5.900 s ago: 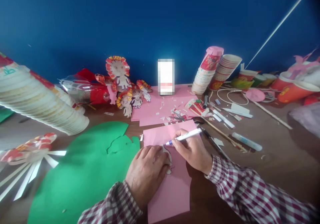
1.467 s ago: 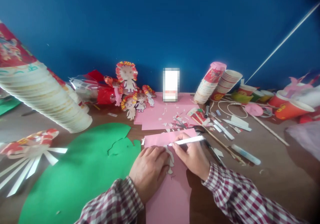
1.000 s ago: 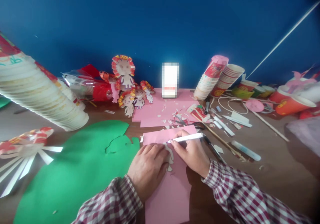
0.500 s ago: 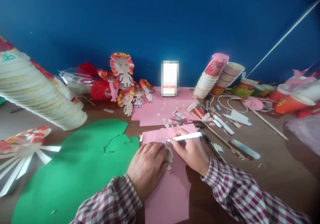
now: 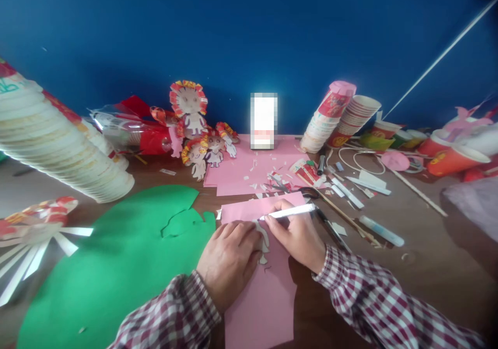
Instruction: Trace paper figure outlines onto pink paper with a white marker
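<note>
My right hand (image 5: 298, 235) grips a white marker (image 5: 291, 211), its tip down by the upper edge of a white paper cutout (image 5: 264, 241). The cutout lies on a sheet of pink paper (image 5: 260, 307), partly covered by my left hand (image 5: 231, 258). That left hand rests flat with its fingers stretched over the cutout, pressing it to the sheet. A short dark line shows on the pink paper just below the cutout.
Green paper (image 5: 116, 266) lies to the left. Paper lion figures (image 5: 189, 105) stand at the back. Stacked paper cups (image 5: 58, 136) lean at left, and more cups (image 5: 329, 118) stand at back right. Scissors (image 5: 309, 192), a glue tube (image 5: 381, 231) and paper scraps lie on the right.
Both hands stay almost in place. The marker's tip has shifted very slightly left along the cutout's upper edge. The whole view has moved a little.
</note>
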Motion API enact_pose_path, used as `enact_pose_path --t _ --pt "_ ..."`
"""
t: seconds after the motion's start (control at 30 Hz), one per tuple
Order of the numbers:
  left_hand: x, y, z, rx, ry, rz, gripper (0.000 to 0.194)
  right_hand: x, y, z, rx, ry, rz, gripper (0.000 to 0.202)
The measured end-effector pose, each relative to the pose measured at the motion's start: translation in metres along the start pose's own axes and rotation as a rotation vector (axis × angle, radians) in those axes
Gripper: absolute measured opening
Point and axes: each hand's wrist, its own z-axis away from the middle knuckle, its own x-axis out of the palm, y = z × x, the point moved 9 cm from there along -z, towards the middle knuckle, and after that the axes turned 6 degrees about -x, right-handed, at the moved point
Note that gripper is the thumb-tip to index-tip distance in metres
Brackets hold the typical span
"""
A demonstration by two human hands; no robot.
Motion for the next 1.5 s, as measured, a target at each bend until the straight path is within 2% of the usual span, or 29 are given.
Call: enact_pose_path --t 0.87,1.5 --pt "0.0015 -0.0003 -0.0005 0.013 0.01 -0.011 0.023 0.0025 -0.0003 0.0002 0.028 -0.048 -0.016 0.008" --pt "0.0003 -0.0002 0.0003 0.02 0.019 -0.023 0.022 0.0005 -0.0027 0.0002 0.025 -0.031 -0.011 0.01"
